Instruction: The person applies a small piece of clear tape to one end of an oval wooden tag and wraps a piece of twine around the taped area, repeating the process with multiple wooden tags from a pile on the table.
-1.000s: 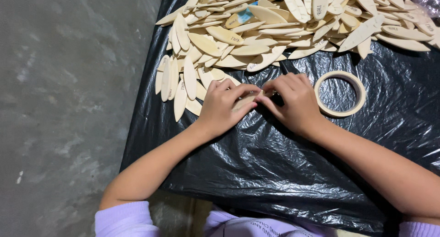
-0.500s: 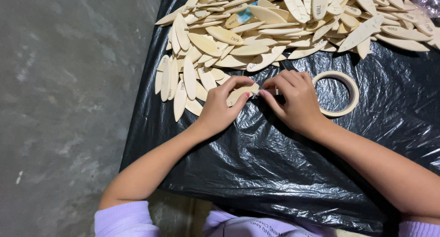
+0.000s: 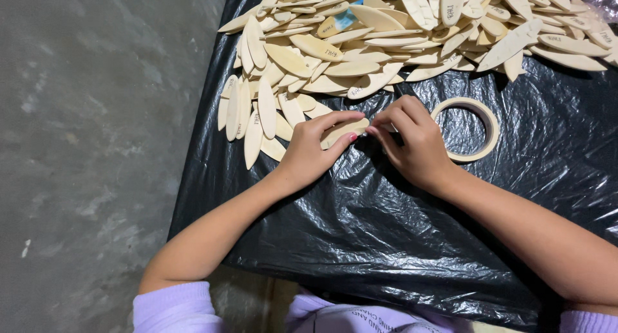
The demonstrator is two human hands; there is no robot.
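Pale oval wooden piece (image 3: 344, 131)

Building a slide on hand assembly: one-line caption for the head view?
Both hands pinch one wooden piece over black plastic, beside a tape roll.

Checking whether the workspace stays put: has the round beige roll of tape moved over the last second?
No. The round beige roll of tape lies where it did on the black plastic sheet, below the wooden pile.
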